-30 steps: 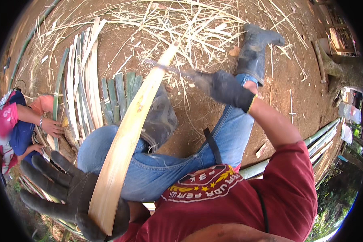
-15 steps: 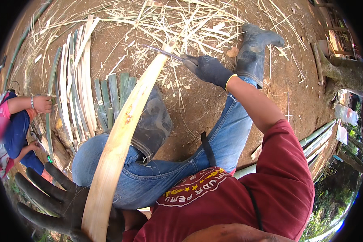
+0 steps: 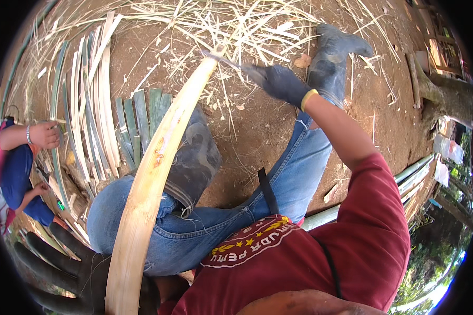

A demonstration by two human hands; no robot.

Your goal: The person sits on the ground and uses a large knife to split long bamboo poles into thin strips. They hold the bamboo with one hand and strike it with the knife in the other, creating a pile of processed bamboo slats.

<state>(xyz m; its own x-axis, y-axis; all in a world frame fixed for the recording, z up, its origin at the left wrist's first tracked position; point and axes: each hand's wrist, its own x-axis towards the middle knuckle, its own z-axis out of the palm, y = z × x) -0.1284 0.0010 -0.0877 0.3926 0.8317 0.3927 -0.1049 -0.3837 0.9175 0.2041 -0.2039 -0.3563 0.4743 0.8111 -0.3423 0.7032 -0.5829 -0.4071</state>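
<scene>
A long pale bamboo slat (image 3: 147, 189) runs from the lower left up to the middle top. My left hand (image 3: 71, 270), in a black glove, supports its near end with fingers spread beneath it. My right hand (image 3: 278, 81), also gloved, is shut on a knife (image 3: 220, 58) whose blade meets the slat's far tip. I sit with jeans-clad legs and dark rubber boots (image 3: 194, 157) stretched over the dirt.
Split bamboo strips (image 3: 94, 105) lie in rows on the ground at left, with thin shavings (image 3: 215, 21) scattered at the top. Another person (image 3: 16, 163) in blue crouches at the left edge. Green bamboo poles (image 3: 404, 178) lie at right.
My right hand has moved the knife farther out along the slat, now at its far tip. The slat's far end has swung slightly right, and my left hand has slid lower.
</scene>
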